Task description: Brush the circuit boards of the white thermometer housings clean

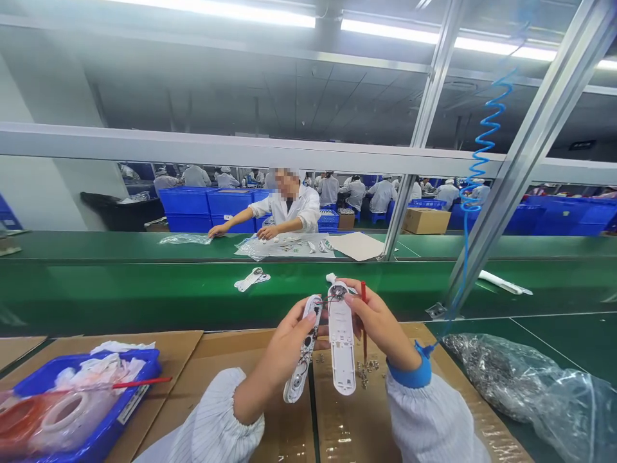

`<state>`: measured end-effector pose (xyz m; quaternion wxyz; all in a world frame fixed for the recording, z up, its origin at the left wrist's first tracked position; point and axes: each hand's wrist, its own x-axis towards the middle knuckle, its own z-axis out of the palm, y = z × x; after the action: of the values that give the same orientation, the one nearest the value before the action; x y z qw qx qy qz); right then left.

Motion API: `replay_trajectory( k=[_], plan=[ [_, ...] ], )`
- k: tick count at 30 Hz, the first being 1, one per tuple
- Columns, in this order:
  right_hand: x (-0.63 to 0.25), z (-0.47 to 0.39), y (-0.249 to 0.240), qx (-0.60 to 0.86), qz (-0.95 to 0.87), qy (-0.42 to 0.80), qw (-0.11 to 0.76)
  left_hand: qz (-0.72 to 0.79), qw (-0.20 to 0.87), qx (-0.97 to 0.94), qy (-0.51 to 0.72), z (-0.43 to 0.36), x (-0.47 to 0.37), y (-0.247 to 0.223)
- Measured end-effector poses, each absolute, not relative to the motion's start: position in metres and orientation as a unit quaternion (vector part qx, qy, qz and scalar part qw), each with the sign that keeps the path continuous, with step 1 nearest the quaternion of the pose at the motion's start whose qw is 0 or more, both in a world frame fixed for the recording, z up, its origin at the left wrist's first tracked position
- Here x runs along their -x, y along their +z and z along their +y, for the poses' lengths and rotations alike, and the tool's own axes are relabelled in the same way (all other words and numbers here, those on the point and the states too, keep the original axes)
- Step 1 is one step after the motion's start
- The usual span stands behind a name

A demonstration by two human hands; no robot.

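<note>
Two hands clamped: my left hand (pixel 289 334) on wired shell half (pixel 303 350), right hand (pixel 380 325) on white cover (pixel 342 347); light, stiff plastic w/ fragile wires, I'd grip edges.

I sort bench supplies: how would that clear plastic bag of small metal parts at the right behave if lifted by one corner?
The clear plastic bag lies slumped and creased, so it would likely sag, floppy. It bulges with many shiny parts, so it is probably heavy for its size. The glossy film may feel slippery.

blue bin (pixel 139 392) with tape rolls, left | clear bag (pixel 530 386) right | coiled blue hose (pixel 475 167) | white shells (pixel 251 279) on green belt | co-worker (pixel 289 209) opposite | cardboard box (pixel 427 220)
</note>
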<state>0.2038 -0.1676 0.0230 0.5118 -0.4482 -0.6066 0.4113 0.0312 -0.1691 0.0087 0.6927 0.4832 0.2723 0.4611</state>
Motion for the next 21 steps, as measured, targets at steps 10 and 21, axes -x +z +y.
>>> replay_trajectory(
  k=[10,21],
  plan=[
    [-0.202,-0.185,0.033,0.441,-0.621,0.403,0.508,0.236,0.763,-0.431,0.421,-0.192,-0.019,0.027],
    [-0.193,-0.197,0.040,0.455,-0.585,0.436,0.510,0.230,0.807,-0.410,0.358,-0.219,-0.011,0.040]
  ],
)
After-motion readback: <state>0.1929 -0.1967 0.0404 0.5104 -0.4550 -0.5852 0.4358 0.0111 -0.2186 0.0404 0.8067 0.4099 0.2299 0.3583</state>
